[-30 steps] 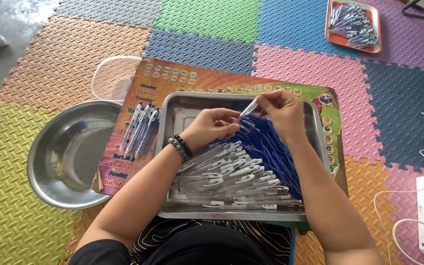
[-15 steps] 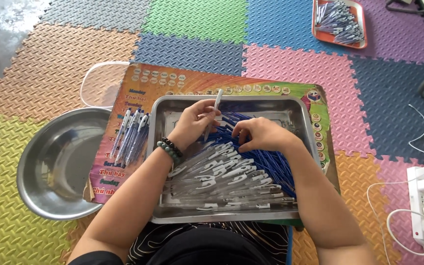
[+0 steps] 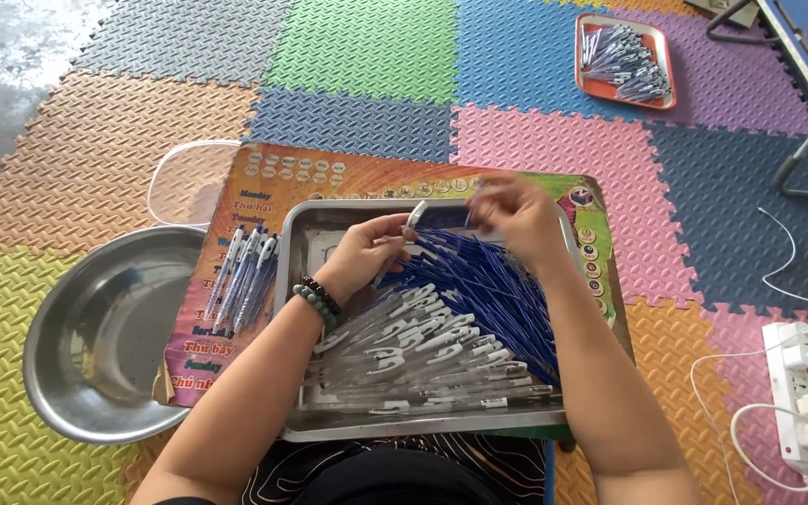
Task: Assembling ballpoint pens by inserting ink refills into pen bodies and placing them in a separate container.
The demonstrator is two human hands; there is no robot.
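A steel tray [image 3: 303, 281] rests on a colourful printed board [image 3: 348, 173] in front of me. It holds several clear pen barrels with white clips [image 3: 423, 351] and a heap of blue ink refills [image 3: 488, 285]. My left hand [image 3: 367, 252], with a bead bracelet at the wrist, grips a clear pen barrel [image 3: 415, 217] that points up and away. My right hand [image 3: 512, 220] pinches a thin blue refill [image 3: 446, 217] whose tip meets the barrel's end. Both hands hover over the tray's far half.
Several finished pens [image 3: 245, 271] lie on the board left of the tray. A round steel bowl [image 3: 105, 327] sits at the left, a clear lid [image 3: 184, 178] behind it. An orange tray of pens [image 3: 627, 61] is far right; a power strip [image 3: 801, 393] lies at right.
My right hand has lifted from the refill heap with a refill and brought it to the barrel in my left hand. The view has shifted slightly.
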